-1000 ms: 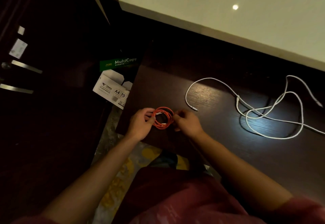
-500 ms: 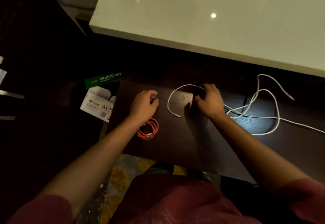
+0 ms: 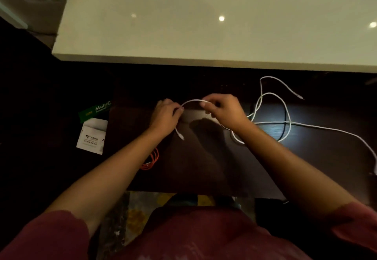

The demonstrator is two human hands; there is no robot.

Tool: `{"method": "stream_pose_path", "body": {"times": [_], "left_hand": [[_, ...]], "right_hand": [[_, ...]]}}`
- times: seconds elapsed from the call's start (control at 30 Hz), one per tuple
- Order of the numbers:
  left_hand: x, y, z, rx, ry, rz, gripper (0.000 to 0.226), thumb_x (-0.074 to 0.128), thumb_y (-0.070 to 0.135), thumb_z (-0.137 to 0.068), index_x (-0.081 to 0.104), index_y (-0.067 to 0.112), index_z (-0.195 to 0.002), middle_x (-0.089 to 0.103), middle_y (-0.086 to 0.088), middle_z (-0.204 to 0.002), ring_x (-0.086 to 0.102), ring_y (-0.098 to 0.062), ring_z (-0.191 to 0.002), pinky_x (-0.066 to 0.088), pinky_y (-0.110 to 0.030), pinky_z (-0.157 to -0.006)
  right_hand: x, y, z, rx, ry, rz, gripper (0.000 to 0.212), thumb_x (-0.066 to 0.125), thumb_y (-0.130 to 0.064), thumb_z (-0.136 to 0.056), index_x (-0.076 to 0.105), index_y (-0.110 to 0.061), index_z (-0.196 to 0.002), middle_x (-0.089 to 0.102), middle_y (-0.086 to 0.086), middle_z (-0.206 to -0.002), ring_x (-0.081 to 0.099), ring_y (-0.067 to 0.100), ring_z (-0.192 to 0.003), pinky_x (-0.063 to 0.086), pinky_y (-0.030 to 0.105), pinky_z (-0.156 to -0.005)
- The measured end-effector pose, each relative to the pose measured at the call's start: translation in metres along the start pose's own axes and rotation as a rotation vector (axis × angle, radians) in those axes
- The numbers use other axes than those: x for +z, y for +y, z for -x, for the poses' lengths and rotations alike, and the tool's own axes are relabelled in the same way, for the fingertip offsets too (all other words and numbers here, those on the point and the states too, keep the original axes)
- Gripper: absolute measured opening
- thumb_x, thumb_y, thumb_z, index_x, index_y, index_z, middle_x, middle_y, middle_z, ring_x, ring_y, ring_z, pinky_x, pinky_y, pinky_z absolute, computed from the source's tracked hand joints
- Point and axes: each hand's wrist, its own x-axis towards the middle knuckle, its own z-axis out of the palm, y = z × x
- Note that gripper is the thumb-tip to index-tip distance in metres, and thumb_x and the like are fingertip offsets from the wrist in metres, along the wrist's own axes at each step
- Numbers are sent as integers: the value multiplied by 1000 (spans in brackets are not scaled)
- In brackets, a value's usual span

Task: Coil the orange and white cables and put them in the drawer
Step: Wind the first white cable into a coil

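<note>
Two hands starting on the white cable, orange coil lying done

Head view: both hands are pinching the white cable [image 3: 195,101] above the dark desk [image 3: 204,168]. The left hand [image 3: 166,117] is closing thumb and fingers on it near the free end, the plug hanging just below. The right hand [image 3: 224,111] is gripping it further along, a short arch rising between the two. The remaining length is sprawling in loose loops to the right across the desk. The orange cable [image 3: 152,160] is lying coiled at the desk's near left, partly hidden by the left forearm. No drawer is showing. Judgement: the white cable is looking light, limp and slightly springy; holding near the plug and feeding loops in with the other hand should be suiting it
</note>
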Motion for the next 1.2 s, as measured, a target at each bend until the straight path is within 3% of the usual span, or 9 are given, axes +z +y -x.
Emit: {"method": "stream_pose_path", "body": {"times": [0.2,0.33,0.43,0.6,0.73,0.83,1.0,1.1,1.2], "left_hand": [[-29,69,28,230,62,172,30,57,37,-95,76,13,-93,74,-3,-91,66,-21,-91,51,-40,-83],[-48,136,54,292,-33,313,28,58,30,-101,70,12,-83,69,3,-77,64,-10,-75,51,-37,-74],[-61,191,74,300,-165,669,44,52,31,-102,55,5,-67,58,-2,-58,58,-21,-58,51,-42,-68],[-78,264,99,410,-259,1202,49,54,38,-100,44,18,-56,35,1,-48,38,-20,-45,45,-36,-60],[-67,302,106,427,-244,1386,44,38,35,-102,66,7,-82,70,-14,-79,69,-35,-83,53,-44,-86],[-51,323,111,369,-269,1423,51,32,38,-103,62,1,-121,71,-21,-119,65,-40,-119,52,-44,-99],[-45,349,127,206,-312,1642,70,19,51,-104,76,11,-110,79,-12,-96,76,-28,-97,61,-32,-75],[-45,360,135,347,-396,1658,59,24,42,-104,70,8,-120,75,-16,-113,67,-35,-117,54,-40,-96],[-29,361,143,405,-435,1432,50,27,24,-102,57,1,-134,64,-24,-132,54,-41,-133,40,-49,-113]], "right_hand": [[-108,-62,66,-112,122,-453,14,63,-13,-99,77,-11,-102,52,-8,-55,45,4,-53,36,14,-56],[-171,-73,108,-203,212,-643,18,62,-21,-98,80,-23,-95,48,-6,-53,40,9,-50,28,23,-52],[-199,-63,129,-215,270,-756,23,54,-23,-102,77,-21,-96,43,-4,-51,33,12,-47,20,32,-50],[-218,-24,163,-57,241,-363,30,52,-24,-106,73,-17,-86,45,-1,-49,37,11,-45,29,20,-46],[-221,-8,205,2,-201,-21,28,56,-32,-104,77,-20,-90,53,0,-52,48,12,-49,40,26,-55],[-225,-13,229,-52,-331,32,32,55,-37,-103,75,-13,-94,54,-2,-54,49,9,-50,41,20,-54],[-232,-6,236,-80,-228,30,29,56,-36,-103,77,-19,-93,51,-5,-51,49,5,-47,41,19,-54],[-234,4,237,-39,-54,-92,27,55,-33,-103,77,-23,-92,48,-5,-51,48,5,-47,41,23,-54],[-228,-1,242,-73,-136,-127,26,55,-29,-103,75,-14,-96,52,-2,-54,50,9,-49,42,24,-53]]}}
